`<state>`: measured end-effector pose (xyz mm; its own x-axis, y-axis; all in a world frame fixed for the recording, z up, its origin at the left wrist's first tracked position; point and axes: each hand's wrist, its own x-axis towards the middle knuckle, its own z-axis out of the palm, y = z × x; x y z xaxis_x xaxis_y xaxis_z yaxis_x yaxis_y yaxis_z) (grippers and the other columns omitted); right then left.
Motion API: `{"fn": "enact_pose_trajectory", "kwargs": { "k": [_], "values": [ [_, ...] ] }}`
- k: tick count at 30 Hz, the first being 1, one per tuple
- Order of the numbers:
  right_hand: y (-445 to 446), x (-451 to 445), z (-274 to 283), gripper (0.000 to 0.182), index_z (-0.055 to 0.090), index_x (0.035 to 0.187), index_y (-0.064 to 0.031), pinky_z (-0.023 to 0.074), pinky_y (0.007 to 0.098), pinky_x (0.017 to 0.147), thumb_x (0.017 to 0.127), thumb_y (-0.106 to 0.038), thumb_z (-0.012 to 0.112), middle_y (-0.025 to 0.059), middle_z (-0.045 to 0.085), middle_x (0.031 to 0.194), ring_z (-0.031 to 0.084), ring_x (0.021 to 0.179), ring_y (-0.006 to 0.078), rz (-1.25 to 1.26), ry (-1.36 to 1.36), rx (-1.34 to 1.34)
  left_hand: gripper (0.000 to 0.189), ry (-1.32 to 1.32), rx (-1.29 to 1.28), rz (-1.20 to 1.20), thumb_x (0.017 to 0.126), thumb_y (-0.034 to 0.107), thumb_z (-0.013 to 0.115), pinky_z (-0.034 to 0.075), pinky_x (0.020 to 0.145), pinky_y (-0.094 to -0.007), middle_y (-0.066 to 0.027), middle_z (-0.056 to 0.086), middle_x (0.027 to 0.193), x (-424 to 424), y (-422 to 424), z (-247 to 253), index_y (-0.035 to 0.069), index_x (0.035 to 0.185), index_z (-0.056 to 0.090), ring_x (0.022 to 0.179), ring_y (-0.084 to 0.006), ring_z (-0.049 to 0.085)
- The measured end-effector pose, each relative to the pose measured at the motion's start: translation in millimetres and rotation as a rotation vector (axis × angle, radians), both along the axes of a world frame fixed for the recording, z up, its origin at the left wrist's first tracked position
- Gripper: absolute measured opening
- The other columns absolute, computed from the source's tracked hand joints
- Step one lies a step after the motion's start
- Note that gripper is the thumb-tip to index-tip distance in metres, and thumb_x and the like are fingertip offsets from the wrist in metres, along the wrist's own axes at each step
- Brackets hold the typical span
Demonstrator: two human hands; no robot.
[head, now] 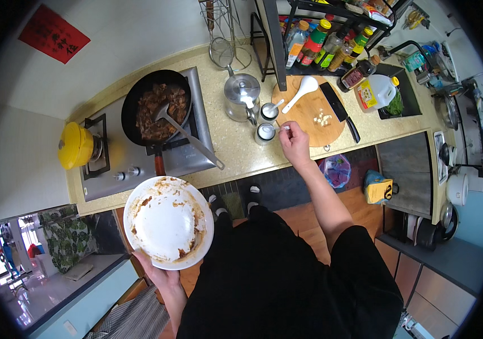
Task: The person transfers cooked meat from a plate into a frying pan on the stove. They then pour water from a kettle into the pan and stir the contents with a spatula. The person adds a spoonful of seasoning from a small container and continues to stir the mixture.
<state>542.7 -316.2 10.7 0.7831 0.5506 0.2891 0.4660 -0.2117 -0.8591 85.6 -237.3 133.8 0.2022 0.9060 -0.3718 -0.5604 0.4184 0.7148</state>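
A white dish (165, 224) smeared with brown sauce rests tilted in my left hand (159, 271), gripped at its lower rim. My right hand (295, 144) pinches the handle of a small white spoon (281, 128), whose bowl end lies in a glass jar (265, 137) of white grains. Just behind stands a second jar (269, 114) with its own spoon. On the gas stove, a black wok (129, 116) contains browned meat pieces (148, 112) and a metal spatula (190, 137). Its wooden handle (159, 165) points towards me, partly behind the dish.
A round wooden board (296, 114) carries a cleaver (333, 101), a white serving spoon (305, 90) and chopped pale bits (322, 118). A glass kettle (241, 95) stands near the jars. Sauce bottles (313, 44) line a rack; a plastic jug (374, 93) sits by the sink. A yellow pot (75, 145) is left of the wok.
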Motion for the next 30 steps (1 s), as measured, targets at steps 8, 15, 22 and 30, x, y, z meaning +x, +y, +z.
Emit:
{"fn": "enact_pose_trajectory", "kwargs": {
  "k": [8,15,22,30],
  "values": [
    [2,-17,-27,0.009,0.067,0.097,-0.001,0.0515,0.0331,0.059,0.093,-0.007,0.062,0.0155,0.068,0.072,0.068,0.064,0.0214,-0.094,0.028,-0.035,0.064,-0.064,0.042,-0.011,0.105,0.053,0.044,0.044,0.113,-0.0504,-0.0134,0.047,0.153,-25,22,-2,0.009,0.153,0.038,0.137,-0.0315,0.05],
    [5,-16,-35,0.011,0.066,0.098,0.0005,0.0493,0.0279,0.058,0.095,-0.005,0.058,0.0071,0.072,0.076,0.061,0.06,0.0115,-0.156,0.448,0.103,0.065,-0.046,0.066,0.004,0.105,0.053,0.043,0.042,0.114,-0.0517,-0.0128,0.044,0.156,-40,39,-4,0.011,0.155,0.036,0.139,-0.0323,0.048],
    [-9,-15,-21,0.011,0.063,0.104,-0.001,0.0378,0.0237,0.047,0.096,-0.005,0.056,0.0089,0.071,0.079,0.05,0.052,0.0077,-0.227,0.702,0.251,0.064,-0.068,0.058,0.013,0.107,0.052,0.04,0.042,0.115,-0.0533,-0.0136,0.042,0.157,-41,54,-1,0.011,0.156,0.033,0.14,-0.0334,0.047],
    [-28,-10,-13,0.008,0.061,0.104,-0.0021,0.0342,0.0229,0.044,0.099,-0.007,0.057,0.0101,0.07,0.081,0.047,0.05,0.0078,-0.261,0.901,0.403,0.064,-0.115,0.099,-0.012,0.107,0.051,0.04,0.042,0.114,-0.054,-0.0141,0.042,0.157,-47,62,-6,0.011,0.156,0.032,0.14,-0.0338,0.047]
  ]
}}
